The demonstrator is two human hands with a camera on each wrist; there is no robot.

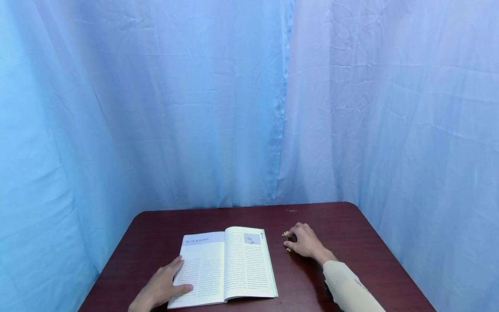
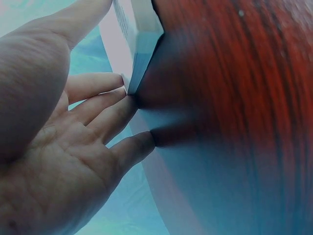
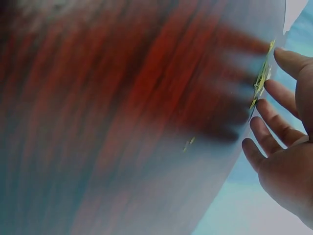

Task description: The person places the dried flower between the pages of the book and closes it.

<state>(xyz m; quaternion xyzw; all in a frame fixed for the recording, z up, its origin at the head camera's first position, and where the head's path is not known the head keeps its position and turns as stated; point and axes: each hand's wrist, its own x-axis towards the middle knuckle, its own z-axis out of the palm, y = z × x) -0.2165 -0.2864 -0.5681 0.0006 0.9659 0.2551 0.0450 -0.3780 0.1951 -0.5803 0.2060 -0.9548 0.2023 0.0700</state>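
An open book [image 1: 206, 268] lies on the dark red-brown table, with printed text on both pages and a small picture at the upper right. My left hand [image 1: 161, 284] is at its left edge, the thumb over the left page and the other fingers spread along the side. In the left wrist view, those fingertips meet the lower edge of the book [image 2: 139, 49]. To the right of the book, my right hand [image 1: 308, 242] reaches down to a small, thin yellow thing [image 3: 261, 81], its kind unclear. Its fingers are spread and loosely bent, fingertips close to it; contact is unclear.
The table [image 1: 370, 260] has rounded far corners. Light blue curtains [image 1: 195, 108] hang behind it and along both sides. A pale mark [image 1: 291, 211] shows near the far edge. Small yellow marks [image 3: 188, 144] appear on the tabletop in the right wrist view.
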